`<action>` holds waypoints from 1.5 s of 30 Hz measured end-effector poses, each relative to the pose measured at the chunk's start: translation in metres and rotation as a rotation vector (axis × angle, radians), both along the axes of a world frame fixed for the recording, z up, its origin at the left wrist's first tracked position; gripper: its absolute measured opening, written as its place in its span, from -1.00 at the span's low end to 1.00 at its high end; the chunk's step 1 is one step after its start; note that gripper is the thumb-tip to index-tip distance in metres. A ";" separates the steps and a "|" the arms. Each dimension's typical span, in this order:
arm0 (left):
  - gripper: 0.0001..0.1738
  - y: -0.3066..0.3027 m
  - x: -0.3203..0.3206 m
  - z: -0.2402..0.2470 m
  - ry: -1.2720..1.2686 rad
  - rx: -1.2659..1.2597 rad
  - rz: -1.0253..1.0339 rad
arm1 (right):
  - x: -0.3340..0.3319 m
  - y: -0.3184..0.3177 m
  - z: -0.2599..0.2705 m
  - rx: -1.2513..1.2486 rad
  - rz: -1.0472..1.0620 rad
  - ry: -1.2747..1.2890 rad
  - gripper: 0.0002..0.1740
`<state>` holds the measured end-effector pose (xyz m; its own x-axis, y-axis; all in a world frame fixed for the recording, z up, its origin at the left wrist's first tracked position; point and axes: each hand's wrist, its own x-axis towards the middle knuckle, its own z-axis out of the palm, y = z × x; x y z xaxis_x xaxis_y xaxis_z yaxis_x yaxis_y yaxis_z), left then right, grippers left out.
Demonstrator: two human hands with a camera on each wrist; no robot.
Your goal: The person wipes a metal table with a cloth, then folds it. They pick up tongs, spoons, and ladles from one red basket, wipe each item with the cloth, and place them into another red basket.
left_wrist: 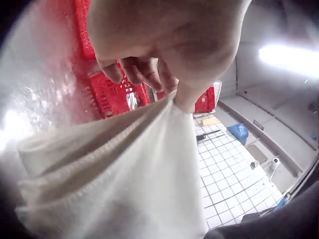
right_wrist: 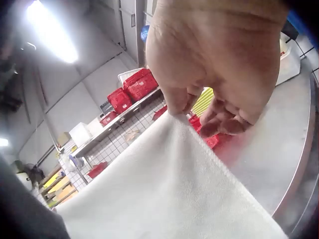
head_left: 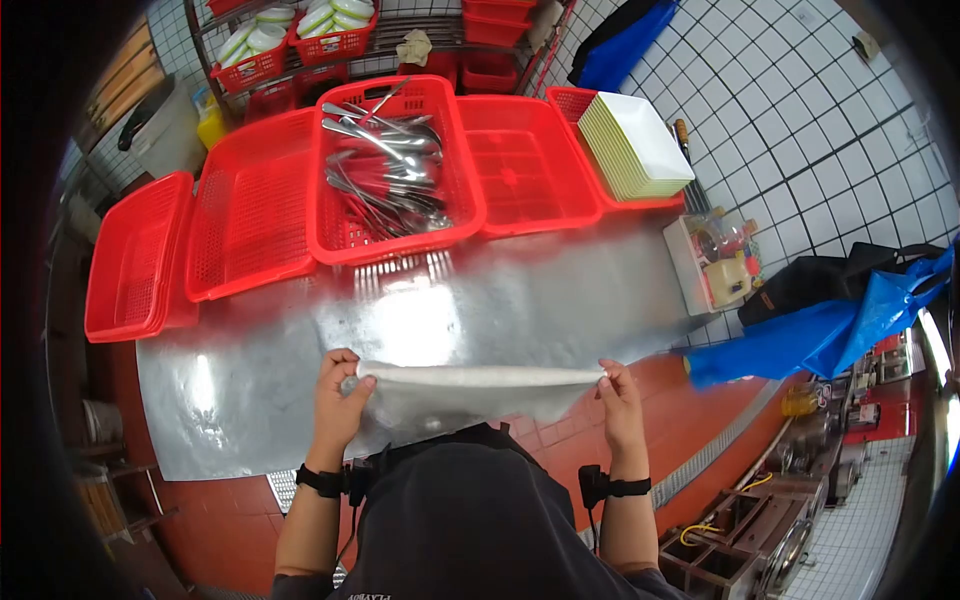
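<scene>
A white cloth (head_left: 480, 378) stretches between both hands in front of the person's body, over the near edge of the steel table (head_left: 540, 280). My left hand (head_left: 342, 395) pinches one corner between thumb and fingers. In the left wrist view the cloth (left_wrist: 129, 184) hangs in folds from that pinch. My right hand (head_left: 620, 402) pinches the opposite corner. From the right wrist, the cloth (right_wrist: 164, 184) falls in a broad sheet below the thumb and fingertips, its stitched edge running toward the lower right.
Across the table's far side stand a red basket (head_left: 465, 200) of metal cutlery, flat red baskets (head_left: 250, 200) and stacked square plates (head_left: 650, 150). A white box of bottles (head_left: 690, 265) sits at the right end, near blue plastic (head_left: 800, 345). Bowls (head_left: 265, 38) fill shelf baskets behind.
</scene>
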<state>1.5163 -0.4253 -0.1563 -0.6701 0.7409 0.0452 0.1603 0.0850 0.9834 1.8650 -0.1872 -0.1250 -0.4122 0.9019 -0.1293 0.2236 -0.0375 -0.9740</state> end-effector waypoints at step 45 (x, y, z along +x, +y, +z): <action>-0.80 -0.008 -0.004 0.012 -0.056 -0.220 -0.047 | 0.004 -0.035 -0.014 0.236 -0.097 -0.148 -0.87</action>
<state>1.5120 -0.4328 -0.1438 -0.6314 0.7593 -0.1574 0.1148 0.2923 0.9494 1.8686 -0.2221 -0.1387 -0.3148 0.9485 0.0368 0.3705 0.1585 -0.9152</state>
